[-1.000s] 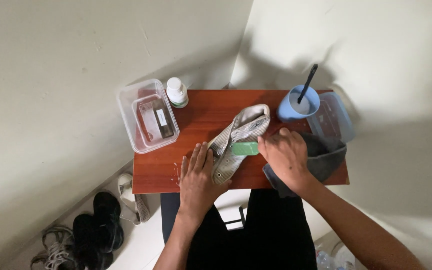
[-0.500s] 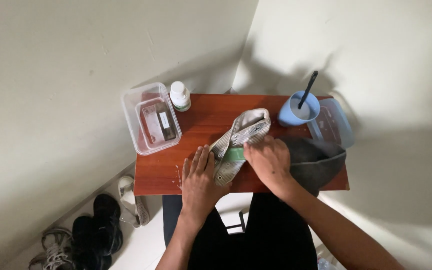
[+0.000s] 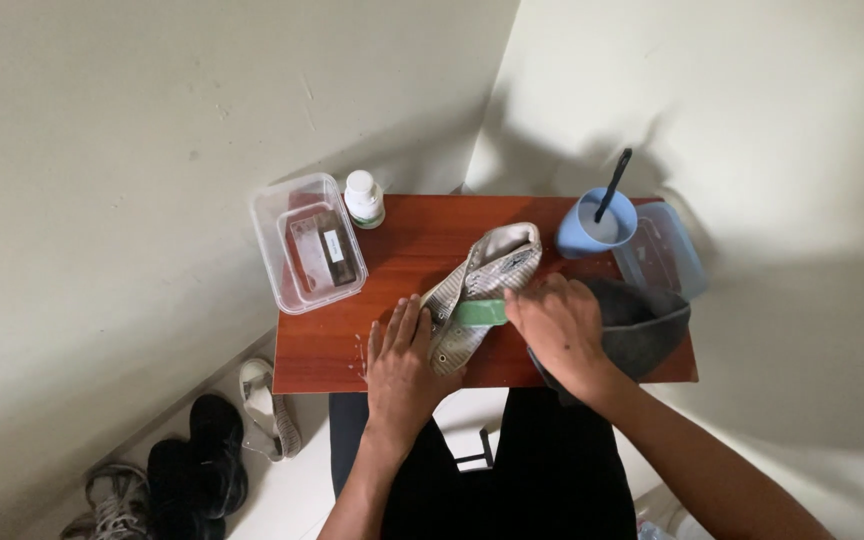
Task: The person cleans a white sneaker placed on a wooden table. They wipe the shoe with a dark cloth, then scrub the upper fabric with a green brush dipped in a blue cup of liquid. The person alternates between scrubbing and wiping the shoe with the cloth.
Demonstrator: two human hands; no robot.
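A grey shoe (image 3: pixel 480 288) lies slantwise mid-tabletop (image 3: pixel 407 245), sole up. The left hand (image 3: pixel 402 358) presses it flat, fingers spread, gripping nothing. The right hand (image 3: pixel 562 325), closed on a green brush (image 3: pixel 480 312), has slid back toward the shoe's middle since a second ago, mid-scrub. A blue cup (image 3: pixel 592 228) stands behind.

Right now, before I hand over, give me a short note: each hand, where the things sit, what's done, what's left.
Left hand: flat on the table, fingers against the grey shoe, steadying it.
Right hand: gripping a green brush pressed across the shoe's side.
Shoe lies on its side mid-table. Blue cup with a dark stick, a clear lid and a dark cloth to the right; clear box and white bottle to the left.
Done: droplets on the table near the shoe.
Left: how much is scrubbed cannot be told.
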